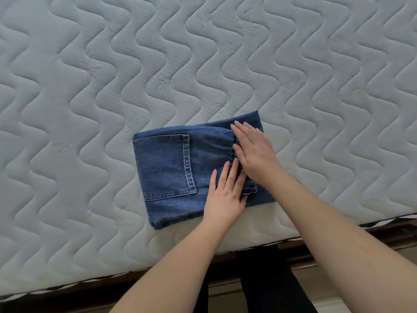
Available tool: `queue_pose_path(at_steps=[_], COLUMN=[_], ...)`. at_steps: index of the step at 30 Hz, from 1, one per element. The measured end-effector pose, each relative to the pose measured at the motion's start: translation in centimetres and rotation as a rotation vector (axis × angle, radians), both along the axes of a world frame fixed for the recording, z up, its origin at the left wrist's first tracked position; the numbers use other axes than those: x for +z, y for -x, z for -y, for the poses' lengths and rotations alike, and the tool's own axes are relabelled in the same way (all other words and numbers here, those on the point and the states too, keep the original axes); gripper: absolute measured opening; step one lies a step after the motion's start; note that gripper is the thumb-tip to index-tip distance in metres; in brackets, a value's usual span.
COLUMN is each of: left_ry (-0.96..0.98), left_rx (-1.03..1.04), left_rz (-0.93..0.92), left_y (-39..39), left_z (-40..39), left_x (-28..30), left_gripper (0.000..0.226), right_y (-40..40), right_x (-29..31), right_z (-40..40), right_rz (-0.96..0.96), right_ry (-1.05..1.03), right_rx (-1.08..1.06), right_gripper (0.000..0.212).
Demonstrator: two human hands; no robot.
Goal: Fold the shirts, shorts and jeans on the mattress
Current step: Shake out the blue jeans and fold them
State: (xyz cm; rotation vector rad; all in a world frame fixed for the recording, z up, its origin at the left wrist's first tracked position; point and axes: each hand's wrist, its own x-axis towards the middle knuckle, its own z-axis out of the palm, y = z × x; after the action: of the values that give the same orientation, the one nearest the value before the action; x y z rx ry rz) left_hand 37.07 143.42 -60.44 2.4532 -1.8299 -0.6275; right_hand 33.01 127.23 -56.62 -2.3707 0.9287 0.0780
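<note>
The folded jeans [180,168] lie on the mattress [90,86] near its six o'clock edge. Both hands press flat on the jeans' three o'clock side, fingers straight: left hand [225,195], right hand [255,150].

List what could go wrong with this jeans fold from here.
1. The folded jeans lie close to the mattress edge, so a nudge may slide them off.
2. Both the left hand and right hand only press flat; once they lift, the gathered waistband may spring open.
</note>
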Motion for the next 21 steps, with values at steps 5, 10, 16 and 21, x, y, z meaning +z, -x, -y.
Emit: queue_pose_path(at_steps=[5,10,16,21], left_ry=[-0.054,-0.192,0.295,0.438], left_rx=[0.004,-0.029,0.304,1.100], left_rz=[-0.049,-0.228,-0.545,-0.359], left_y=[-0.1,-1.1,-9.0,-16.2], left_z=[0.1,1.1,-0.9,-5.7], left_x=[-0.1,2.2,6.5,4.9], left_gripper=[0.083,0.087,0.041,0.040], right_y=[-1.8,-2.1,0.6,1.8], right_x=[-3.6,-3.4,-0.8,-1.0], right_z=[2.6,2.0,0.2,0.1], right_rz=[-0.252,-0.303,-0.310,-0.225], right_ry=[0.098,0.056,-0.268,-0.298], right_rx=[0.159,0.004,-0.583,-0.657], right_gripper=[0.058,0.068,0.117,0.098])
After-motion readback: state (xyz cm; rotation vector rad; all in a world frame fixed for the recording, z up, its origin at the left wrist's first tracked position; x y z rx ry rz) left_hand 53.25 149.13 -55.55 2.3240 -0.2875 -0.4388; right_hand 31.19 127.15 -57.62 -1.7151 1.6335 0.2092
